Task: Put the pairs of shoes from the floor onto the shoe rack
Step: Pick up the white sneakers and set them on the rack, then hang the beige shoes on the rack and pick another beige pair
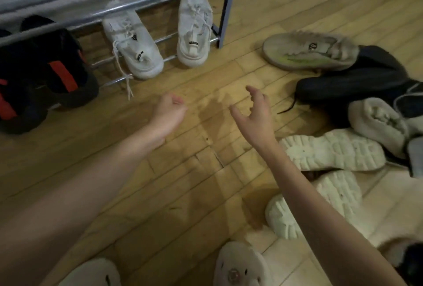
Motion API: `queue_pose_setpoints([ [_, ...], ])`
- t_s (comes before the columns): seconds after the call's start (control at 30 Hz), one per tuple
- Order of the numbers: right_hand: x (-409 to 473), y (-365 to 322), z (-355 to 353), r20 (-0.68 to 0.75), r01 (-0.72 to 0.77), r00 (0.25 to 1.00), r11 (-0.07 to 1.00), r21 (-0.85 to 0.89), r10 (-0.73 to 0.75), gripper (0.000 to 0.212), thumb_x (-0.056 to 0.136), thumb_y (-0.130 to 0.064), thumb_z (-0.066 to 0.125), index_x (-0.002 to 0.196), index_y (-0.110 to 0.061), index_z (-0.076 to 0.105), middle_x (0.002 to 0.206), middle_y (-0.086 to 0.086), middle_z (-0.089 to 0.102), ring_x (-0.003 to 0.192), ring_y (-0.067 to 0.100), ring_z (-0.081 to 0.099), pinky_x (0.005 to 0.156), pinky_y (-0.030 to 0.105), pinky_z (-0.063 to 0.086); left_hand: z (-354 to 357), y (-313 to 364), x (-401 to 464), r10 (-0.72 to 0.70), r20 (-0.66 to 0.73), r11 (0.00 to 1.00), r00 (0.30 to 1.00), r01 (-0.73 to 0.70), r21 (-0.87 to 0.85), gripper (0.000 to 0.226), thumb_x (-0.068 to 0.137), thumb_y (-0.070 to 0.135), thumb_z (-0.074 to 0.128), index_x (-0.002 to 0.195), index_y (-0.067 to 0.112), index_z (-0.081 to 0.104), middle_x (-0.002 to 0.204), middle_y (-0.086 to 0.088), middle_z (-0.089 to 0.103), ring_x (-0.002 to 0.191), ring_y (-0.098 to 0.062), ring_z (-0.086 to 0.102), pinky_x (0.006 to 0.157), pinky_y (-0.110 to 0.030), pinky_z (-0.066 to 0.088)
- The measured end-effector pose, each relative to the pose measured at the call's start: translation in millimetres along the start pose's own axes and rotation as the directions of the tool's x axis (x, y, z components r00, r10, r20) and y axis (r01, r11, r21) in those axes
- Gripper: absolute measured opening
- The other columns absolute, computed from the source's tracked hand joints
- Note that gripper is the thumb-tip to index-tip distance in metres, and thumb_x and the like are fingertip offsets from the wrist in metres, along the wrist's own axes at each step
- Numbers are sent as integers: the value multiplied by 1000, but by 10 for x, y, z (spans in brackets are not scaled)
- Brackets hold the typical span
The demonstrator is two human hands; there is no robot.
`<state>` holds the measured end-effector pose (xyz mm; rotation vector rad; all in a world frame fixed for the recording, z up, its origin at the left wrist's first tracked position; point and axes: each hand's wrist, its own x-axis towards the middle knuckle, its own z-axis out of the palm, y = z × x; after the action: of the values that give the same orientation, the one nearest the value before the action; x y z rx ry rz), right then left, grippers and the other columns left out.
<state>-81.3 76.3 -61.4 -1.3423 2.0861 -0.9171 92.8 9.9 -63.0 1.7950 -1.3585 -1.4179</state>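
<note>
A: Head view: how far along is the task?

B: Partly done, by my reading. One white sneaker point(134, 45) and its mate point(194, 29) sit on the bottom rail of the shoe rack point(226, 6), beside black-and-red shoes point(45, 75).

A: What is left?

B: A pile on the floor point(194, 148) at right: a grey-green sneaker point(309, 51) on its side, a black shoe point(348, 82), cream chunky-soled shoes point(332, 151) sole-up.

A: And the hands?

B: Left hand point(168, 114) loosely curled, right hand point(256, 111) spread with fingers point(254, 93) relaxed; both hold nothing.
</note>
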Motion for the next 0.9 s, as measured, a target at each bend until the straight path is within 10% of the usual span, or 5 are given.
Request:
queue_pose_setpoints([
  [0.23,-720,348,-677,-358,-111,924,990,91,137,38,89,-17,63,127,-16,54,126,0,51,117,8,49,102,36,46,426,17,-266,122,264,977,957,-162,138,13,85,13,58,85,25,58,89,-5,65,93,-29,64,87,-47,51],
  [0.4,-1161,592,-831,-588,-467,599,834,295,543,55,77,-34,72,125,-25,47,136,1,36,125,14,34,109,36,36,803,111,-542,279,438,860,855,-425,282,19,90,14,55,108,11,61,103,-6,67,100,-26,63,90,-39,50],
  [0.57,-1293,807,-683,-436,-795,436,564,224,787,117,65,-47,83,150,-11,11,156,22,1,145,38,2,119,47,9,974,135,-693,294,570,796,767,-527,299,21,93,16,53,113,13,60,109,-5,66,101,-20,62,93,-39,50],
  [0.77,-1360,933,-723,-292,-780,205,336,529,934,107,65,-34,82,147,-15,15,149,25,16,139,42,19,114,54,24,890,-15,-742,246,562,835,790,-467,291,14,92,17,57,105,17,61,101,2,65,98,-16,60,87,-31,49],
  [0.9,-1436,889,-828,-129,-615,214,236,752,968,93,67,-23,77,143,-18,23,142,18,31,121,38,44,95,52,49,791,-38,-888,50,546,982,836,-141,127,10,92,15,58,100,15,63,104,-4,68,94,-19,66,82,-36,53],
])
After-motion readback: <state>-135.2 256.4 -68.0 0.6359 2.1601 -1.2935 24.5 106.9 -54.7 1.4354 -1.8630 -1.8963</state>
